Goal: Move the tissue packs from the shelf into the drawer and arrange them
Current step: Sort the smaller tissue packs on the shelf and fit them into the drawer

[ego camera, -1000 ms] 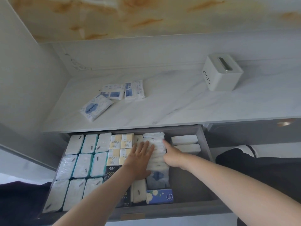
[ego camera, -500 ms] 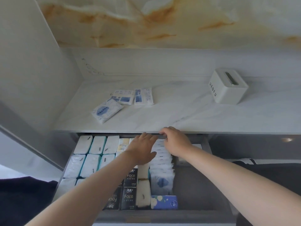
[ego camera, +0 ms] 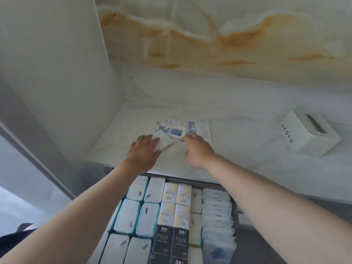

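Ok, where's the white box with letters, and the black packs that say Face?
white box (ego camera: 306,134), head view, top face beside the slot.
black Face packs (ego camera: 162,237), head view, label of the left pack.

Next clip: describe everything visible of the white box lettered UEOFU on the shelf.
The white box is a squat cuboid with rounded edges, smooth and slightly glossy, like plastic or ceramic. Dark letters UEOFU run down one side face, and a narrow dark slot is cut in its top. It stands upright on the marble-look shelf, far right, near the back wall, turned at an angle. Only the shelf touches it.
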A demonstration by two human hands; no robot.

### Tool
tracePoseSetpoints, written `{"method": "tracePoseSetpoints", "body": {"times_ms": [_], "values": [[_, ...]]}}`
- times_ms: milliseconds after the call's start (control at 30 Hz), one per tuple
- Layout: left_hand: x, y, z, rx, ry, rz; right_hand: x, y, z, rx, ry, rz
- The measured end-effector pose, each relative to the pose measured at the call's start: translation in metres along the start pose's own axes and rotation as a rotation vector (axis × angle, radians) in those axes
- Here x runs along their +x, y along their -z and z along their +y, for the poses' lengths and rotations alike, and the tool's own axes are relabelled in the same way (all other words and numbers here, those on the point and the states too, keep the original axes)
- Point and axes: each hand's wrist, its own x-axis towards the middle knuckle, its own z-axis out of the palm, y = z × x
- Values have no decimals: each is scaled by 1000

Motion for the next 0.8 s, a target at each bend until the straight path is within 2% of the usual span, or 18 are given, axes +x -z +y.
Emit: {"method": "tracePoseSetpoints", "body": {"times_ms": [100, 167, 233, 300, 400, 500, 567, 633, 733, 800], "values": [[16, -3, -14, -135, 107, -82, 29, -3, -13, -103, -13, -66], [24, -5, -20, -97, 86, -137, 44, -3, -17, -194, -20, -129], [30, -6, -26, -2, 81, -119, 53, -8, -17, -230, -52, -172], [37, -2, -29, -13, 127, -123, 56, -16, -16, -296, -59, -131], [43, 5, -34, -56, 196, -177, 53, -30, -14, -477, 32, -34], [41, 8, -40, -75, 280, -227, 45, -30, -10, -417, 111, -2], [36, 8, -38, -175, 353, -243, 34, -27, -9, -323, 117, -83], [31, 8, -35, -294, 408, -188, 19, -25, -10, -294, 112, -160], [24, 13, -33, -603, 434, -82, -4, -24, -8, -350, 159, -149], [17, 19, -29, -814, 425, 48, -17, -27, -4, -381, 206, -102]]}}
